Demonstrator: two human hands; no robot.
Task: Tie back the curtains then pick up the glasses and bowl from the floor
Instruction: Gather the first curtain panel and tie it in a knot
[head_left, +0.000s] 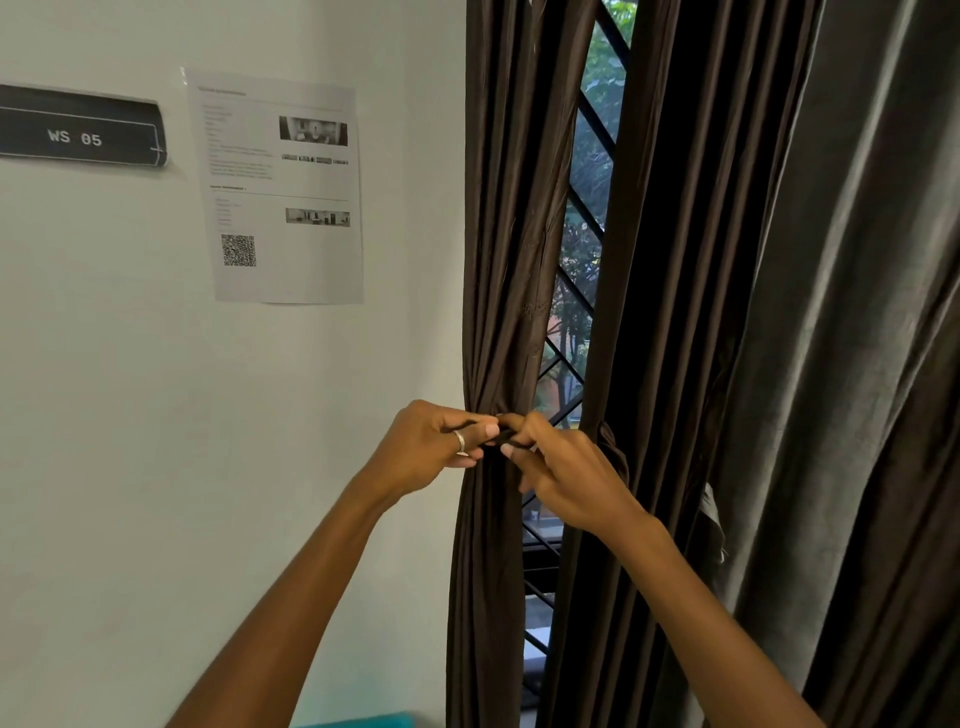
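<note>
Brown curtain (498, 260) bunched, L hand (428, 449) & R hand (569, 480) fingers (482, 430) pinching dark tie (494, 441)

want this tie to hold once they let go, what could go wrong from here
1. The left hand and right hand pinch the dark tie with fingertips only, so an end may slip and the gathered curtain could spread open again.
2. The fingers hide the knot, so whether it is closed cannot be told; a loose one may slide down the folds.
</note>
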